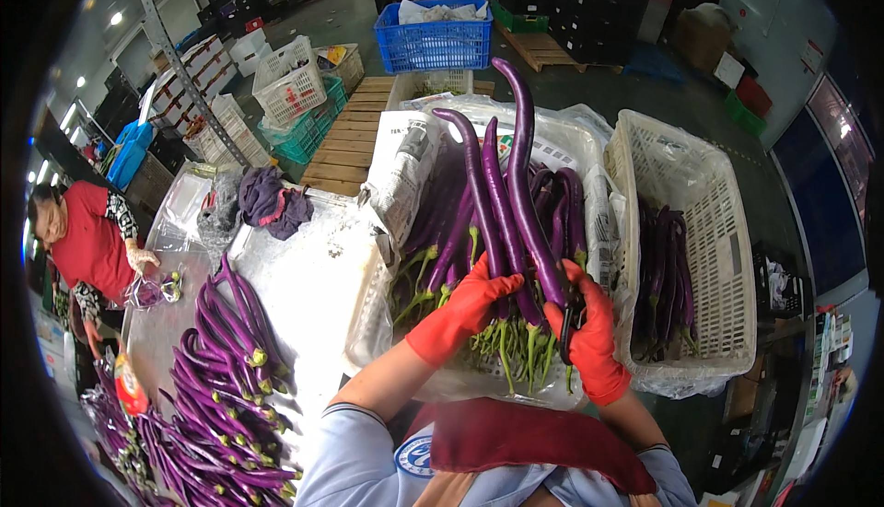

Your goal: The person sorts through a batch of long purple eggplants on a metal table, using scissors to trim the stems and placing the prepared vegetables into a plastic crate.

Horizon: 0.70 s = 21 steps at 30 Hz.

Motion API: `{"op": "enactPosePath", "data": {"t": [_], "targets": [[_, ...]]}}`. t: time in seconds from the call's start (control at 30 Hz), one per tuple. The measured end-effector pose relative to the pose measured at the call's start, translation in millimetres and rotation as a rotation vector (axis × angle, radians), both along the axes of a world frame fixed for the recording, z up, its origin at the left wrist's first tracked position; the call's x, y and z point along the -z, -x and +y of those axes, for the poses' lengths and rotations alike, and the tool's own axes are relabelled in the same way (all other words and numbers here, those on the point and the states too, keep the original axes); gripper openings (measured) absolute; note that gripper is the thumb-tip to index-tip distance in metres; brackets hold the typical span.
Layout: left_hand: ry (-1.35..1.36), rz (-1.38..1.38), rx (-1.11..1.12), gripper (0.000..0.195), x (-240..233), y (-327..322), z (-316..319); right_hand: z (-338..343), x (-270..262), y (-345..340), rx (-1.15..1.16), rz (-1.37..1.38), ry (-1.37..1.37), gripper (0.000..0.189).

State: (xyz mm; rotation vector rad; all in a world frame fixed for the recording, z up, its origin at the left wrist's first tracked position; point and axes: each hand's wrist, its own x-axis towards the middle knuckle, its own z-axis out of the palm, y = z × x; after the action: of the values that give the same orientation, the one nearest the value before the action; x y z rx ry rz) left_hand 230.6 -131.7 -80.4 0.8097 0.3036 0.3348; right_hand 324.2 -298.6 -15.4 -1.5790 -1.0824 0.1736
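Both my hands wear red rubber gloves. My left hand (pixel 471 303) grips two long purple eggplants (pixel 492 210) near their stem ends. Another long eggplant (pixel 523 161), curved at its tip, is in my right hand (pixel 587 334), which also has a dark-handled tool (pixel 566 331), probably scissors or shears, between its fingers. Below and behind my hands stands a crate lined with newspaper (pixel 406 161) and clear plastic, full of eggplants (pixel 442 244) whose green stems point toward me. The tool's blades are hidden.
A white plastic crate (pixel 718 258) holding some eggplants stands at the right. Left is a metal table (pixel 311 279) with a heap of eggplants (pixel 221 383) and dark cloths (pixel 273 203). A co-worker in red (pixel 93 244) stands at far left. Beyond are a wooden pallet (pixel 345 148) and a blue crate (pixel 434 41).
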Motion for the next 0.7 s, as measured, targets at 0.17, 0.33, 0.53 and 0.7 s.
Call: {"op": "enactPosePath", "data": {"t": [0.17,0.33,0.53,0.7], "targets": [[0.087,-0.173,0.172,0.064,3.7,-0.6,-1.7,2.9,9.6,13.6,0.084,-0.411,0.285,0.065],[0.210,-0.085,0.187,0.048,8.4,0.4,-3.1,6.2,11.3,17.6,-0.020,-0.289,0.172,0.069],[0.269,-0.138,0.167,0.060,36.0,-0.3,-0.2,9.4,15.9,24.5,-0.063,-0.196,0.086,0.068],[0.037,-0.290,0.173,0.066,40.8,2.8,-1.4,5.1,24.9,28.1,0.000,-0.189,0.232,0.070]]}}
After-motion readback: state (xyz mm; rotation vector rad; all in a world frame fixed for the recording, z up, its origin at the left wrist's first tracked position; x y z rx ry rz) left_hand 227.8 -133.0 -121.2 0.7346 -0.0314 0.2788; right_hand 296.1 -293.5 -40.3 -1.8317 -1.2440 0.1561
